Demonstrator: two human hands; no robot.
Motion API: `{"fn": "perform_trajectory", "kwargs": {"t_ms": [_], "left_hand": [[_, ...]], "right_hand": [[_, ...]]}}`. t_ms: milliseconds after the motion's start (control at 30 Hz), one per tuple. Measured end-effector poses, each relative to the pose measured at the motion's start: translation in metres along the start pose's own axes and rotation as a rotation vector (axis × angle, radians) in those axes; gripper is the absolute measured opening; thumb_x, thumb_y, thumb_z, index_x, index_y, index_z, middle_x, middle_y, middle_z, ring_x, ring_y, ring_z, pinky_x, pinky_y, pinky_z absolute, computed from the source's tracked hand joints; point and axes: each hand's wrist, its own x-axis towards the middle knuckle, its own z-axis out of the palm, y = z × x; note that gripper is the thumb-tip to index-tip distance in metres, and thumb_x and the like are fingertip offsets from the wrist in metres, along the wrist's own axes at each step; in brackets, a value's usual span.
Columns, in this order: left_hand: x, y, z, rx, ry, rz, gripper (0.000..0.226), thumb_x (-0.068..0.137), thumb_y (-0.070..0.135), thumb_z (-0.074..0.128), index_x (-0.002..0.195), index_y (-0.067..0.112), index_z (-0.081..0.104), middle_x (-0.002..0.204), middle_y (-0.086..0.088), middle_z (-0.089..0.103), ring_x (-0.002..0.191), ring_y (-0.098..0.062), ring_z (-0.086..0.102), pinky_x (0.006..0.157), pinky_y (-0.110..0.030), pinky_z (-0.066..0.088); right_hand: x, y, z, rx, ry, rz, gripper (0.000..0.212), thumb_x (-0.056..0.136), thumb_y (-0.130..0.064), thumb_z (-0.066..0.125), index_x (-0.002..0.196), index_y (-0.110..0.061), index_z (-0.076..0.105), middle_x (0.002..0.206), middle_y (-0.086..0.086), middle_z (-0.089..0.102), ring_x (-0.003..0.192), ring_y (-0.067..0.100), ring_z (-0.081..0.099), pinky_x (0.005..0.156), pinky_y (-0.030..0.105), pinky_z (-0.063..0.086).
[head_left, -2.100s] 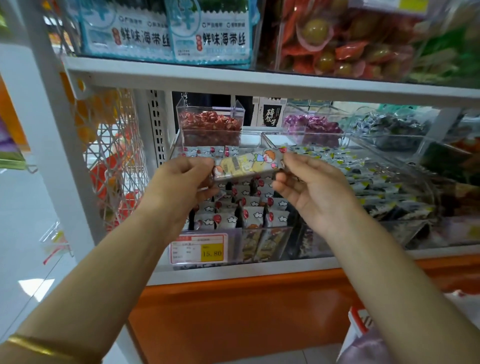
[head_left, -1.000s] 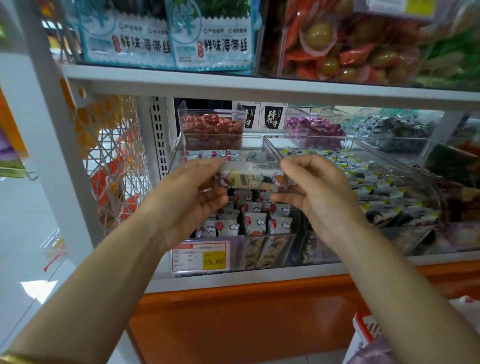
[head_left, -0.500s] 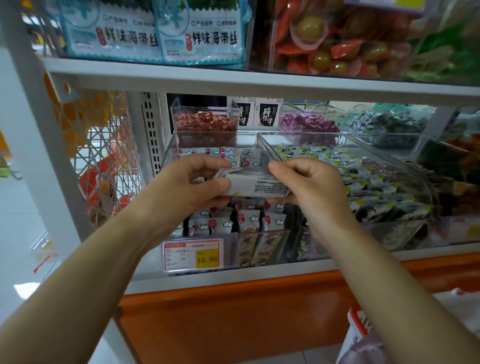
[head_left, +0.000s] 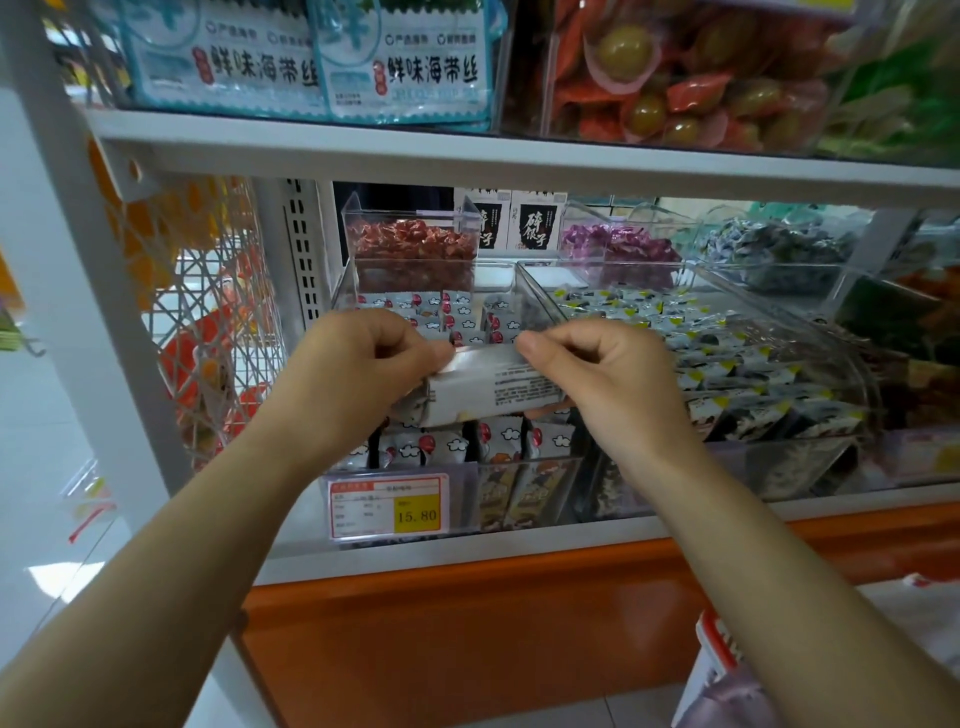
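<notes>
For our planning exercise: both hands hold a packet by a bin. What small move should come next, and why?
Probably lower the packet into the bin: left hand and right hand pinch its ends, and other packets lie right behind it.

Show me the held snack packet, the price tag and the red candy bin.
snack packet (head_left: 498, 387), head view, white printed back
price tag (head_left: 415, 514), head view, yellow patch
red candy bin (head_left: 395, 218), head view, clear upper wall

Bare left hand (head_left: 363, 358) and bare right hand (head_left: 597, 374) raised side by side, forearms stretched forward.
Each curls fingers and thumb, knuckles up, pinching 1 end of a white printed plastic packet (head_left: 498, 387).
</notes>
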Motion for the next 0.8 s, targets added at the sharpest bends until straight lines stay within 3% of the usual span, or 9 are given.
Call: {"fn": "perform_trajectory", "kwargs": {"t_ms": [133,200,267,400,500,600,700,800], "left_hand": [[0.001,-0.001,0.000,-0.005,0.056,0.020,0.033,0.084,0.032,0.062,0.065,0.005,0.063,0.046,0.007,0.057,0.036,-0.001,0.048,0.038,-0.009,0.038],[0.000,-0.001,-0.001,-0.075,-0.028,-0.022,0.036,0.076,0.047,0.059,0.074,0.012,0.067,0.063,0.002,0.066,0.053,-0.010,0.062,0.051,-0.019,0.053],[-0.001,-0.001,-0.002,-0.118,-0.148,-0.071,0.040,0.060,0.055,0.061,0.083,0.023,0.067,0.081,0.000,0.069,0.072,-0.014,0.068,0.066,-0.025,0.058],[0.000,-0.004,-0.003,-0.123,-0.192,-0.073,0.037,0.056,0.043,0.068,0.091,0.033,0.063,0.091,0.000,0.070,0.082,-0.014,0.069,0.074,-0.024,0.057],[0.000,-0.003,-0.004,-0.197,-0.187,-0.073,0.036,0.057,0.038,0.068,0.092,0.033,0.064,0.092,0.003,0.070,0.082,-0.009,0.068,0.065,-0.011,0.052],[0.000,-0.002,-0.001,-0.224,-0.198,-0.070,0.037,0.058,0.035,0.068,0.094,0.031,0.065,0.098,0.001,0.069,0.085,-0.009,0.067,0.064,-0.007,0.050],[-0.001,-0.001,0.002,-0.251,-0.212,-0.088,0.036,0.057,0.034,0.069,0.092,0.031,0.065,0.101,-0.004,0.067,0.090,-0.016,0.067,0.068,-0.011,0.053],[-0.002,0.003,0.002,-0.344,-0.256,-0.135,0.032,0.057,0.036,0.067,0.086,0.023,0.068,0.089,-0.002,0.071,0.081,-0.013,0.069,0.065,-0.013,0.053]], "right_hand": [[0.000,0.001,0.000,0.037,-0.022,0.078,0.012,0.086,-0.023,0.064,0.077,-0.025,0.072,0.072,-0.005,0.072,0.072,0.010,0.068,0.071,0.030,0.057],[0.001,0.002,0.001,0.048,0.007,0.085,0.015,0.087,-0.023,0.063,0.075,-0.018,0.071,0.074,0.011,0.070,0.074,0.027,0.067,0.070,0.047,0.057],[0.001,0.003,0.000,0.068,0.046,0.102,0.017,0.087,-0.022,0.064,0.075,-0.010,0.068,0.078,0.018,0.067,0.074,0.034,0.066,0.066,0.054,0.056],[0.004,0.003,-0.007,0.210,0.034,0.236,0.023,0.084,-0.016,0.067,0.068,-0.001,0.063,0.079,0.024,0.065,0.072,0.031,0.069,0.053,0.038,0.059],[0.007,0.002,-0.014,0.345,-0.061,0.365,0.020,0.075,-0.018,0.071,0.067,-0.001,0.066,0.076,0.018,0.067,0.066,0.026,0.070,0.047,0.031,0.056],[0.010,0.001,-0.021,0.398,-0.128,0.446,0.016,0.059,-0.025,0.072,0.056,-0.010,0.069,0.077,0.010,0.070,0.067,0.023,0.070,0.045,0.031,0.055],[0.011,0.004,-0.026,0.456,-0.167,0.496,0.013,0.059,-0.022,0.071,0.053,-0.010,0.069,0.070,0.007,0.071,0.065,0.023,0.071,0.043,0.031,0.055],[0.010,0.006,-0.026,0.458,-0.145,0.479,0.014,0.059,-0.021,0.071,0.058,-0.008,0.068,0.065,0.006,0.071,0.061,0.023,0.070,0.040,0.028,0.054]]}}
